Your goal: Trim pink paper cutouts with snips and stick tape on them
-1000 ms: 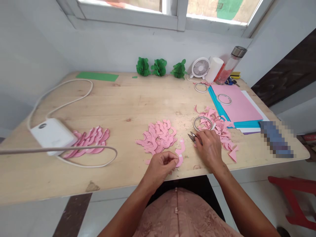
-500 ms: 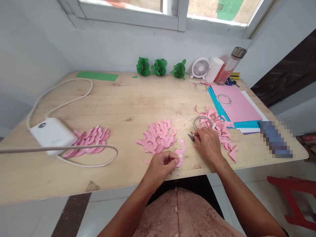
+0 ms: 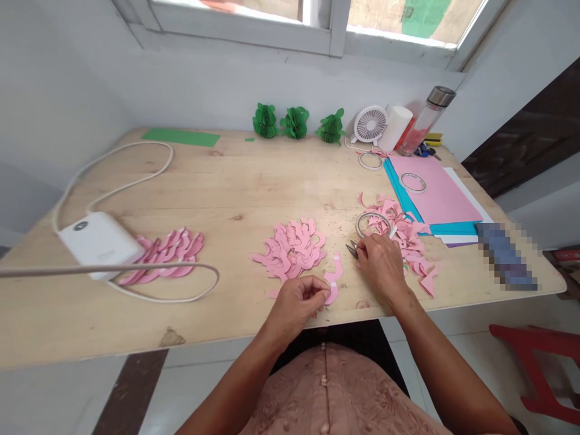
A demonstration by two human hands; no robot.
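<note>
My left hand (image 3: pixel 301 302) is closed in a pinch at the lower end of a wavy pink paper cutout (image 3: pixel 334 275), which lies on the table and carries small white tape strips. Beside it is a heap of similar pink cutouts (image 3: pixel 292 244). My right hand (image 3: pixel 380 263) is closed over a pair of small scissors (image 3: pixel 351 249); their dark blades stick out to the left and the handles are hidden beneath the hand. Just beyond my right fingers, a tape roll (image 3: pixel 372 225) rests against pink paper scraps (image 3: pixel 414 241).
A white power bank (image 3: pixel 102 244) with a looping cable sits left, next to more pink cutouts (image 3: pixel 170 254). Green paper ornaments (image 3: pixel 295 122), a small fan (image 3: pixel 370 125) and a bottle (image 3: pixel 421 124) line the back. Coloured sheets (image 3: pixel 435 193) lie right. A red stool (image 3: pixel 539 362) stands below.
The view has shifted very slightly. Both hands, the cutout and the scissors keep practically the same places.
</note>
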